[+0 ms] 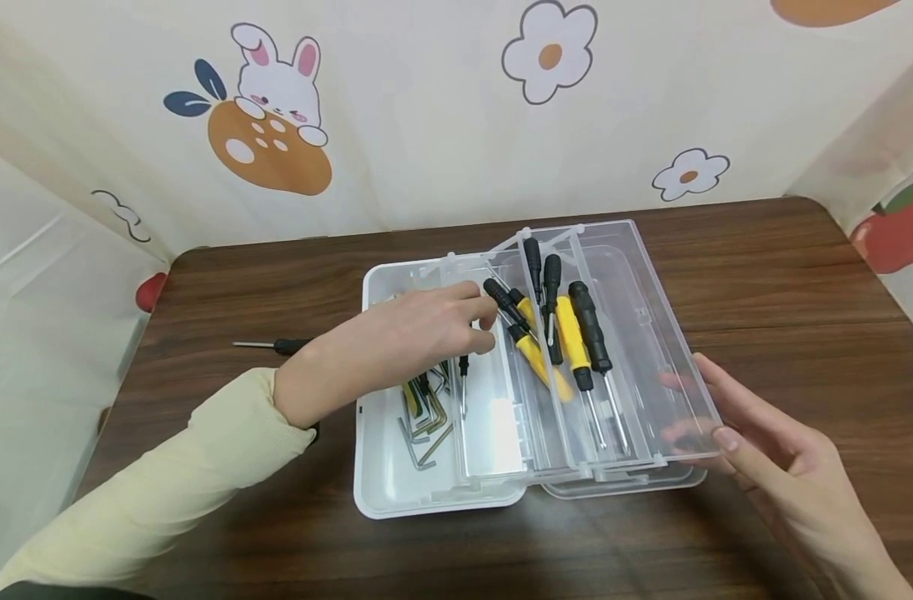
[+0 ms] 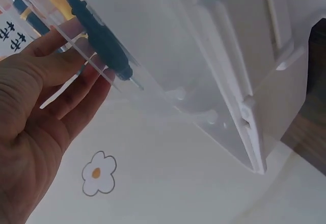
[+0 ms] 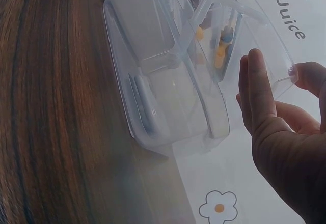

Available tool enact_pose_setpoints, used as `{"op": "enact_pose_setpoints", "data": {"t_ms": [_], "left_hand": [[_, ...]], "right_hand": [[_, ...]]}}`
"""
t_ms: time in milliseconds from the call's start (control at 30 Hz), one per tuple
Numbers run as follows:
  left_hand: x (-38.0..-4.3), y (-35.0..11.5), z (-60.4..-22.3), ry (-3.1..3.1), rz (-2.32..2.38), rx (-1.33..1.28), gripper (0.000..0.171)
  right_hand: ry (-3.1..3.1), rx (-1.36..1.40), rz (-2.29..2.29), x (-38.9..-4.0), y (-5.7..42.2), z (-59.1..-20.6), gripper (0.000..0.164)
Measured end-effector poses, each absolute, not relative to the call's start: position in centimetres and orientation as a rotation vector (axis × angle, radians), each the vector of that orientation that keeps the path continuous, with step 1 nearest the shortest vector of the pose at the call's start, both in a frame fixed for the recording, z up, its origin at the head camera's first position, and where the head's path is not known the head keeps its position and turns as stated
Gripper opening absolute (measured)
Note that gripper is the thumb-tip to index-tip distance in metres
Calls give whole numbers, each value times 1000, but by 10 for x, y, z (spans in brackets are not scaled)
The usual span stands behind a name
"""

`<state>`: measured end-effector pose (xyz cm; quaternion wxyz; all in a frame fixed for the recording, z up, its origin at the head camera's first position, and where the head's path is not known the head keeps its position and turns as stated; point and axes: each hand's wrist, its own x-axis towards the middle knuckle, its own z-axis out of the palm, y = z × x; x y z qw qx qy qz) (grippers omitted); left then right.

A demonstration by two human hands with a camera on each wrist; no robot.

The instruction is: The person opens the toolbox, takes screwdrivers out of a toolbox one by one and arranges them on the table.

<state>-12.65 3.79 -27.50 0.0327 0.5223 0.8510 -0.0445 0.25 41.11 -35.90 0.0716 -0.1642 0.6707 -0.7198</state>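
Clear plastic tray (image 1: 659,358), tilted over white box (image 1: 384,498), holding black and yellow screwdrivers (image 1: 570,329). Right hand (image 1: 794,467): thumb and fingers pinch its near right corner. Left hand (image 1: 433,321): bent fingers at small dark-handled screwdriver (image 1: 464,365); cannot tell whether gripped. Hex keys (image 1: 438,417) in box, left. Loose screwdriver (image 1: 289,346) on wooden table (image 1: 223,292), far left.

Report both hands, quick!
Left hand: at a dark screwdriver; can't tell whether gripping it.
Right hand: holding the clear tray by a corner.

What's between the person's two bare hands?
In the head view, a clear plastic tray with yellow and black screwdrivers lies between the left hand and right hand.
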Motion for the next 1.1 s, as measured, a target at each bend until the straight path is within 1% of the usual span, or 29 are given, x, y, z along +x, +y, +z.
{"op": "enact_pose_setpoints", "data": {"t_ms": [300, 567, 1100], "left_hand": [[-127, 39, -274, 2579, -77, 1556, 33], [-128, 43, -271, 2554, -57, 1519, 37], [-134, 44, -272, 2576, -64, 1499, 34]], "right_hand": [[2015, -492, -2160, 3, 412, -358, 65], [2030, -477, -2141, 2, 411, -358, 65], [1873, -573, -2252, 2, 410, -361, 63]]}}
